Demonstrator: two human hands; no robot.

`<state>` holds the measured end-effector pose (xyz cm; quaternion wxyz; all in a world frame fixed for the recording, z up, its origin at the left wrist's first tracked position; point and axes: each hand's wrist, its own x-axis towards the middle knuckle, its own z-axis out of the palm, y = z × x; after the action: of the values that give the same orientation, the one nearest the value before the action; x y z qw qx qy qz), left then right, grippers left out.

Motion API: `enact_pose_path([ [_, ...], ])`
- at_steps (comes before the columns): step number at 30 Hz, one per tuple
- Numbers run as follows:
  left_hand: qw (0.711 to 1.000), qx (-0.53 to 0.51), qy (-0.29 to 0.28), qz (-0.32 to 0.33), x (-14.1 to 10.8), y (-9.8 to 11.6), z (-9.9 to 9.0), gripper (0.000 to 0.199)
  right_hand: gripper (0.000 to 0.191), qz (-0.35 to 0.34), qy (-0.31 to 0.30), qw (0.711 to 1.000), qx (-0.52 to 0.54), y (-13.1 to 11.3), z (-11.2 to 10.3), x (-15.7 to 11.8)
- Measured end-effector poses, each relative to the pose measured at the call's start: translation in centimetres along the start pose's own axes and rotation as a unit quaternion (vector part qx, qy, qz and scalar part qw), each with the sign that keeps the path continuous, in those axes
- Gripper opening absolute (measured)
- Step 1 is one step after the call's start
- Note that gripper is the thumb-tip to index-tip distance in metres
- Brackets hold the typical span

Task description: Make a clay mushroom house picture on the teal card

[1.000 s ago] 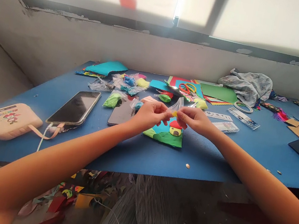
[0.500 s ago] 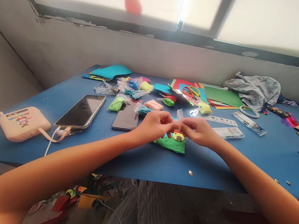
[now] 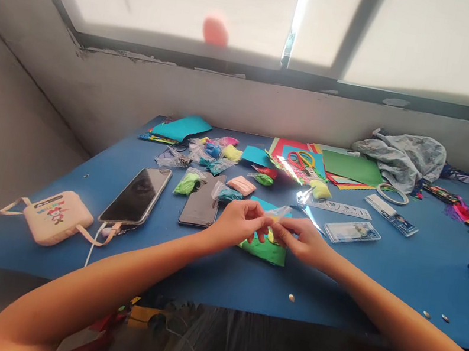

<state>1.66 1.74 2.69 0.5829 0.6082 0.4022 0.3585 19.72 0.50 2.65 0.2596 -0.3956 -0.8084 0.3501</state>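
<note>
My left hand (image 3: 242,225) and my right hand (image 3: 302,239) meet fingertip to fingertip over the table. Between them they pinch a small clear plastic bag (image 3: 280,212), with a bit of yellow showing by the fingertips. Right below lies a blue card with green modelling clay (image 3: 264,252) spread over its lower part. A yellow clay shape on the card is partly covered by my fingers. Close to my left hand sit a bag of teal clay (image 3: 230,195) and a peach clay block (image 3: 242,185). Beyond my right hand is a clear plastic case (image 3: 351,231).
Phones (image 3: 136,195) (image 3: 202,200) and a pink power bank (image 3: 57,218) lie on the left. Further back are bagged clays, scissors (image 3: 302,160), coloured paper (image 3: 353,167), a white stencil ruler (image 3: 339,208) and a tape roll (image 3: 392,193). A small shiny piece (image 3: 291,297) lies near the front edge.
The camera view has tilted up, so the table sits lower in the picture. Both hands keep their pinch on the bag, which now leans further to the right.
</note>
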Motion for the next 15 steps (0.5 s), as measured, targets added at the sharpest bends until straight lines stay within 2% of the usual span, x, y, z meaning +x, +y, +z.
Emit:
enact_pose_path([
  [6, 1.0, -0.006, 0.006, 0.009, 0.0, 0.8, -1.1, 0.043, 0.059, 0.016, 0.045, 0.996, 0.069, 0.1, -2.0, 0.3],
  [12, 1.0, -0.004, -0.019, -0.011, -0.3, 0.5, -0.6, 0.052, 0.057, 0.013, 0.005, 0.996, 0.087, 0.1, 0.0, 0.4],
  [15, 1.0, 0.002, -0.016, -0.006, -0.4, 0.7, -0.8, 0.05, 0.054, 0.018, 0.001, 0.995, 0.101, -0.2, 0.1, 0.7],
])
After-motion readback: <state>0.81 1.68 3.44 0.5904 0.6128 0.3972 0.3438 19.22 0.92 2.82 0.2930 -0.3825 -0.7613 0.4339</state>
